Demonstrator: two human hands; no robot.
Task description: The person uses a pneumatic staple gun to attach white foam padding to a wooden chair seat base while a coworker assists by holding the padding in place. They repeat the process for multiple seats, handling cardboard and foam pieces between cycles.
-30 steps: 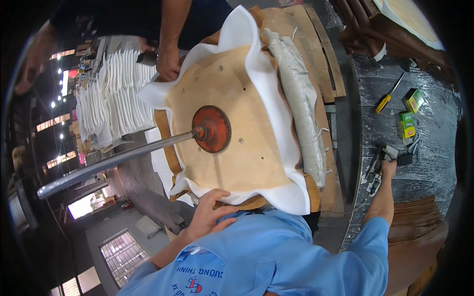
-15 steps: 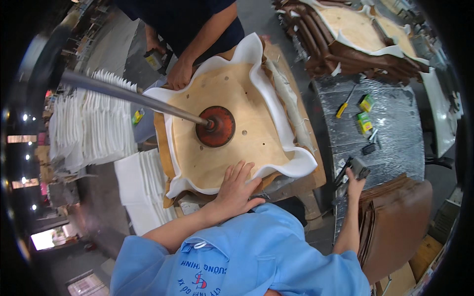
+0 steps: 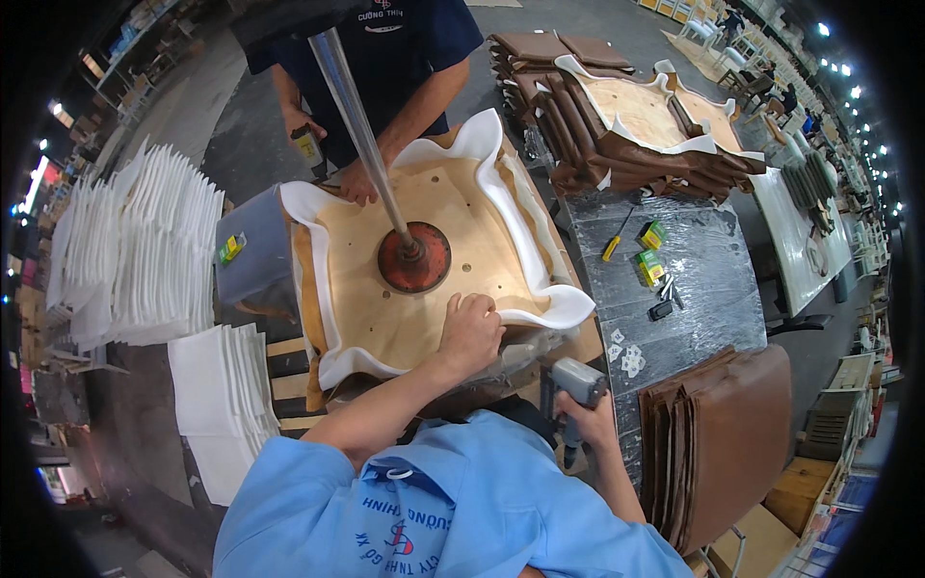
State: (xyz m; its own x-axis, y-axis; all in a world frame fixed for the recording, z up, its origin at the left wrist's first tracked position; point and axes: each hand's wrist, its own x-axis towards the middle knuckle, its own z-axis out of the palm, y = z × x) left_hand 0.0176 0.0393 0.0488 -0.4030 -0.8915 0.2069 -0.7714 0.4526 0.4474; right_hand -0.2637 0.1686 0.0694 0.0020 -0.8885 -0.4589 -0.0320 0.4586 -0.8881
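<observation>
My R grip (image 3: 594,422) holds the grey gun (image 3: 576,380), my L grip (image 3: 472,333) lies on the wood board (image 3: 487,246) under the red disc (image 3: 431,274), can't tell if pinching, & white foam (image 3: 564,307) might bunch b/c its edge's wavy.

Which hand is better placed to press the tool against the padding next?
Probably your right hand: it grips the grey tool near the padding; your left hand is at the wooden panel.

Grey floor (image 3: 657,53), white chairs (image 3: 706,30) far back, bright lamps (image 3: 823,30)
</observation>
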